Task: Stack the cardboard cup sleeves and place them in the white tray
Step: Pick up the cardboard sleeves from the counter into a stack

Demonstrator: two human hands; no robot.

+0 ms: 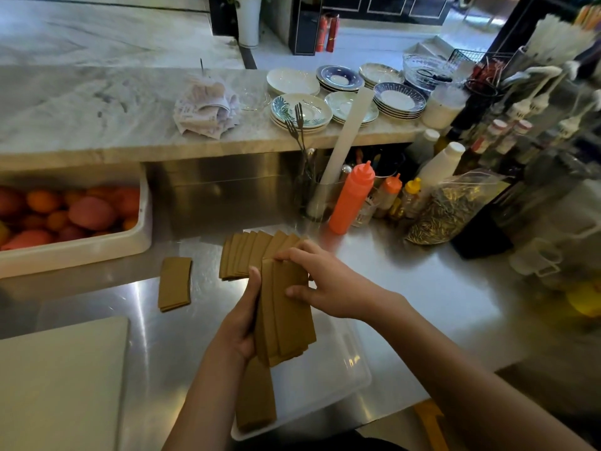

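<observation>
Brown flat cardboard sleeves [287, 315] are gripped in L hand [242, 325], top edges pinched by R hand [325, 281], prob. for squaring above white plastic tray [328, 382].

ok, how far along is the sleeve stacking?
Roughly midway.
Done: one stack lies in the tray.
In hand: the left hand grips a bundle above the tray, and the right hand holds its top end.
Left: the fanned row and a small pile sit on the counter, not yet gathered.
</observation>
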